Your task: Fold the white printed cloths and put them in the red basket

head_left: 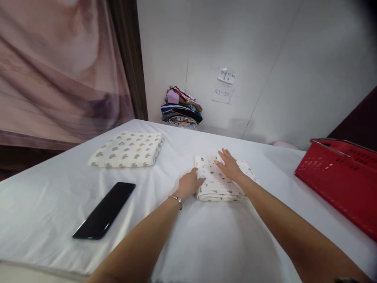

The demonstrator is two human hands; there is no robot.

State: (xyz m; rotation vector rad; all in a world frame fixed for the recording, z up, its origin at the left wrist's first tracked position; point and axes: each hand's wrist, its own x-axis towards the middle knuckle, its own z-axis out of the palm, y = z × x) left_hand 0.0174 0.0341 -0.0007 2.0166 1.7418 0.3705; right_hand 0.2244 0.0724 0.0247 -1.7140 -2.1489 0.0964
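Note:
A white folded cloth (219, 179) with a small printed pattern lies on the white-covered table in front of me. At its left edge is my left hand (190, 184), thumb and forefinger apart and touching the fabric, not visibly gripping it. My right hand (230, 167) rests palm down on top of the cloth, fingers spread. Over to the left lies a second folded cloth (128, 149), cream with grey mushroom-like shapes, apart from both hands.
A black phone (104, 210) lies on the white sheet (165, 157) at the left. To the right stands a red plastic basket (341, 177). A stack of folded fabrics (182, 108) is beyond the far edge, near a wall with paper notes (223, 94). A pink curtain (59, 67) hangs at left.

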